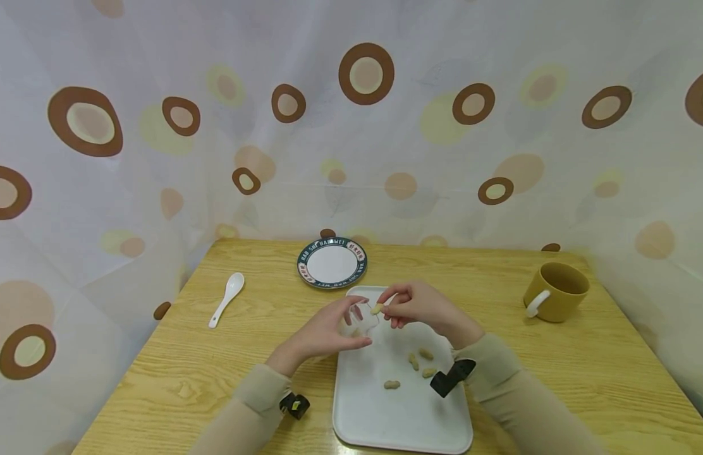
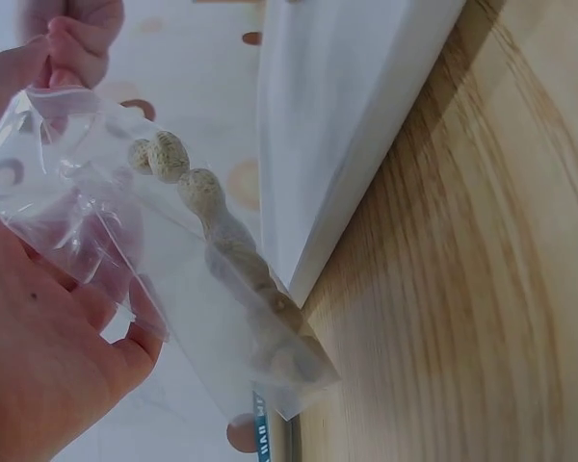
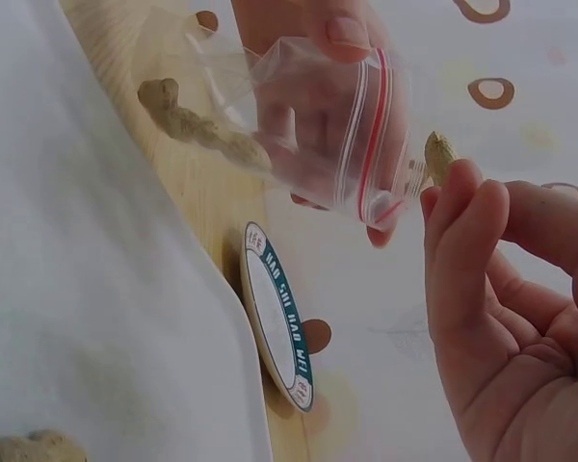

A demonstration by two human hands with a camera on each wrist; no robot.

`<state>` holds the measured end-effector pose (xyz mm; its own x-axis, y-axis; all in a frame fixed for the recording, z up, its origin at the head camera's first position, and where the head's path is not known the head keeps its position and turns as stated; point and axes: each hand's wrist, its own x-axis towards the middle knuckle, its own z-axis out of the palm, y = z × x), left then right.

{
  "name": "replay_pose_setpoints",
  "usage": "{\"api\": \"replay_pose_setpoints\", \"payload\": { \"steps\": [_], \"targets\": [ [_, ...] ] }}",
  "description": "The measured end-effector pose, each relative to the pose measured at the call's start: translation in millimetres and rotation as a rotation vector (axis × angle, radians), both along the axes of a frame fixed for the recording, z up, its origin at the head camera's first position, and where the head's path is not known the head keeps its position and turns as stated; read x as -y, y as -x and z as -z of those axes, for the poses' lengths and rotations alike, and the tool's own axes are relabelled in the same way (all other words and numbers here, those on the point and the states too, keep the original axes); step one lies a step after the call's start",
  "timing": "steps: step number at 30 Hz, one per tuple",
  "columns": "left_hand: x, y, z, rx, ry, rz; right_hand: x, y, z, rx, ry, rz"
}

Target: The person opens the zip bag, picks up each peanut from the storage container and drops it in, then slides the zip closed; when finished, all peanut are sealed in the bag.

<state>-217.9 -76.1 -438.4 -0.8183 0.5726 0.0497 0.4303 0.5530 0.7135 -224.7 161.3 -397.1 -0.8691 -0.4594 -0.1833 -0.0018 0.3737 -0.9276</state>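
A clear zip-lock bag (image 3: 303, 115) with a red line along its seal is held by my left hand (image 1: 329, 325), its fingers and thumb bent round the bag near the mouth. Several peanuts (image 2: 204, 197) lie in the bottom of the bag. Thumb and fingertips of my right hand (image 1: 416, 309) pinch one peanut (image 3: 439, 157) just outside the bag's mouth. Below the hands is a white tray (image 1: 380, 417), where several loose peanuts (image 1: 392, 384) lie towards the middle and right.
Behind the tray stands a plate (image 1: 331, 264) with a green lettered rim. A white spoon (image 1: 227, 297) lies at the left of the wooden table (image 1: 175, 379). To the right is a mustard-coloured mug (image 1: 558, 297) with a white handle. A patterned curtain (image 1: 306, 151) surrounds the table.
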Motion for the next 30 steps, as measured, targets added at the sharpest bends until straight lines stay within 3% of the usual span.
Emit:
{"api": "replay_pose_setpoints", "payload": {
  "steps": [9, 14, 23, 30],
  "targets": [
    [-1.1, -1.2, 1.8, 0.023, -0.017, -0.001, 8.1, -4.9, 9.3, -0.029, 0.006, 0.023],
    [2.4, -0.4, 2.3, 0.023, -0.012, -0.007, -3.2, -4.7, 10.8, -0.031, 0.008, 0.051],
    [6.4, -0.6, 0.4, 0.027, -0.003, -0.012, -24.1, -7.6, 15.4, -0.053, 0.002, 0.01],
    [9.8, 1.8, 3.0, 0.007, 0.021, -0.021, -44.3, -16.7, 20.9, -0.056, -0.014, 0.036]
  ]
}}
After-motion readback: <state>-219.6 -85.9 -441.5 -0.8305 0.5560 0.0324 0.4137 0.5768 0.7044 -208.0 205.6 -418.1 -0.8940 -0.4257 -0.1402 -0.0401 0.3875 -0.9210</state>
